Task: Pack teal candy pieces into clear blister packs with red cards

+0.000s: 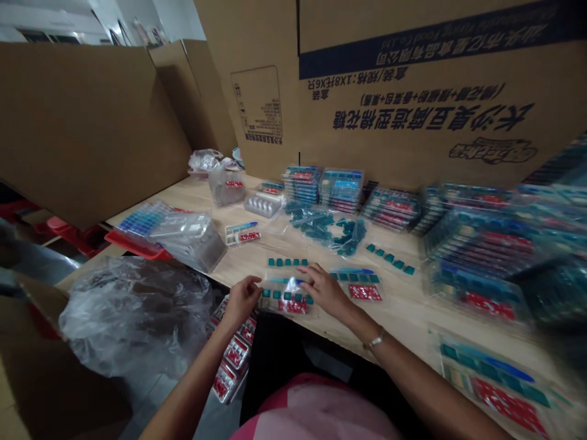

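A clear plastic case [275, 304] lies at the table's front edge before me. It contains teal square pieces [287, 296], a blue pen and a red-and-white patterned packet [293, 305]. Fingers and thumb of my left hand [243, 299] are closed at the case's left edge. My right hand [323, 292] has its curled fingers at the upper right edge, near the pen. Light glares off the plastic, so the exact grip is hard to see. Just beyond the case sits a row of teal pieces [288, 262]. Right of my right hand lies another filled case [364, 292].
Loose teal pieces [321, 225] spill from a clear bag behind. Stacked filled cases [486, 244] line the right and back. Clear empty trays [192, 235] stand at left, above a large plastic bag [137, 318]. Cardboard walls [413, 140] enclose the table's back.
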`<state>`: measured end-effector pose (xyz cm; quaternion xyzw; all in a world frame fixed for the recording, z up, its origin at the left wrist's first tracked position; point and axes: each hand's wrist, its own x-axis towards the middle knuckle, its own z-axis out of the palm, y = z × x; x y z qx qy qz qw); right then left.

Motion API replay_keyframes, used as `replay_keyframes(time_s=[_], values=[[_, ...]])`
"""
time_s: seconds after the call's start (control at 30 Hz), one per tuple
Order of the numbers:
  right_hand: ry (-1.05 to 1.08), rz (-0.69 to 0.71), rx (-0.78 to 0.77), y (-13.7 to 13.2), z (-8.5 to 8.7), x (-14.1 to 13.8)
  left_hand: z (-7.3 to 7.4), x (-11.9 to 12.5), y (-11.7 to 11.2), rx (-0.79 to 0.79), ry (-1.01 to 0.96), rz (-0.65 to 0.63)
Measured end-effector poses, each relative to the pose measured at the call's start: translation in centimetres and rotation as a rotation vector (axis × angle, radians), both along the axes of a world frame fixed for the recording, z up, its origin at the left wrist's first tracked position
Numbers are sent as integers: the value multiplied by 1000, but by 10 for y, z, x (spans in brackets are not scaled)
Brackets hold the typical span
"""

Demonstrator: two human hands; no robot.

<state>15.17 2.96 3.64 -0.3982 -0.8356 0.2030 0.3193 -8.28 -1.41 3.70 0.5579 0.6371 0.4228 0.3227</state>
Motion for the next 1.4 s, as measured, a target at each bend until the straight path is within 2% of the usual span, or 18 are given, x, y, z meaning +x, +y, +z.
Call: replay_keyframes(time_s=[0.07,0.17,0.33,0.43,0.53,0.6,0.7,0.73,0.8,0.9,0.97,1.03,1.1,1.2,1.27,1.4], values=[[-41,-20,-95,18,-11,-4,-10,-1,16,-48,-59,-8],[-74,4,-83,27,-19,-5,-18,-4,22,-54,-120,-26],[-100,77,-38,24,-19,0,-15,-10,6,-86,-218,-78],[-82,104,-15,23,-22,0,-14,-10,-2,-97,-251,-63],[10,64,-16,25,-25,-2,-17,-8,-5,-64,-246,18],[137,15,-82,28,-23,-2,-21,-6,-7,-49,-250,52],[352,-64,-165,35,-11,1,-25,-5,-11,-42,-243,58],[403,-91,-134,35,-4,3,-26,-5,-13,-37,-227,60],[424,-108,34,32,10,7,-26,-4,-16,-32,-191,67],[237,51,369,11,23,9,-21,-4,-20,-29,-155,87],[41,220,528,-11,18,9,-16,-4,-21,-35,-151,99],[-104,339,599,-32,6,8,-12,-4,-22,-48,-152,98],[-172,365,570,-47,-9,7,-10,-3,-22,-54,-144,71],[-231,302,448,-54,-22,2,-10,-1,-20,-45,-77,31],[-257,250,347,-51,-19,-2,-8,0,-15,-69,-34,17],[-230,179,143,-35,-3,-9,1,-1,3,-118,66,7]])
